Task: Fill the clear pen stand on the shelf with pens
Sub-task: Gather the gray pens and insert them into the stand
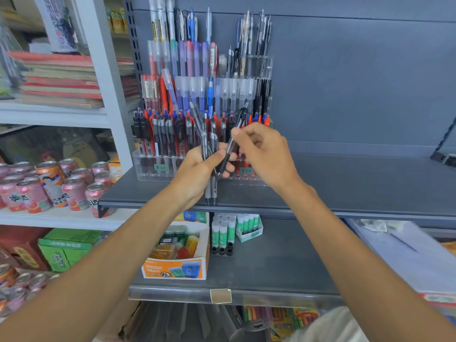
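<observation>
Your R hand (266, 154) fingers (238, 132) are pinching one black pen (227, 156), tilted. Just beside it, your L hand (195, 171) is gripping a pen bundle (206, 141). Both are hovering in front of the clear pen stand (148, 164), sitting on the grey shelf (357, 181).

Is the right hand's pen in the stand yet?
Out. The right hand pinches the pen, tilted, in front of the clear pen stand.
</observation>
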Available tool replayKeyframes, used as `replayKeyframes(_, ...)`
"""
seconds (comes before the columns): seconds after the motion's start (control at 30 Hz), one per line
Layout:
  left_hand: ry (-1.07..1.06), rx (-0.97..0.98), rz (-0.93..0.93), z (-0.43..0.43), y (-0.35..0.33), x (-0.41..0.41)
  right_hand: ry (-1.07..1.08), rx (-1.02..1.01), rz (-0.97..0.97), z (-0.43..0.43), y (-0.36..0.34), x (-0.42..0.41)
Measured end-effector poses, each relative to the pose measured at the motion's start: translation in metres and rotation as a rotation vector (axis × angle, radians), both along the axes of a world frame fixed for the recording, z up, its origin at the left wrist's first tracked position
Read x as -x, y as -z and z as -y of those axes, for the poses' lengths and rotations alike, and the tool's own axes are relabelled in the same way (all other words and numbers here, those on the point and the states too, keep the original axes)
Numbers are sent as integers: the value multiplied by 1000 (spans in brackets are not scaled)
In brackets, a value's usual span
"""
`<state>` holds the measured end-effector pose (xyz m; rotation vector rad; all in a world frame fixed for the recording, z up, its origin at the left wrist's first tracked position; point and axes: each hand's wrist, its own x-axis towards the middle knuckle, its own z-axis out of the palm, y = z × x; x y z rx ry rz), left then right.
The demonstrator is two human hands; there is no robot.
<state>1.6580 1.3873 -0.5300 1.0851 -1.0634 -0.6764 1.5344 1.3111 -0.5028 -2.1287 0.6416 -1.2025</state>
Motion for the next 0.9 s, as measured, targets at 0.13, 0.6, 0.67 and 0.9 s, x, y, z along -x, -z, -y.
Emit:
replayKeyframes(0.13, 33, -21, 24, 1, 0, 7, 6, -27, 21, 4, 7, 2)
replayKeyframes(0.6, 3, -100, 34, 5, 2, -1, 131, 22, 120, 28, -25, 14)
replayKeyframes(0.67, 48, -92, -6, 6, 1, -2, 160, 70, 71, 31, -26, 15)
replayKeyframes(0.9, 63, -108, -82, 13, 2, -5, 171, 120, -56, 37, -15, 8)
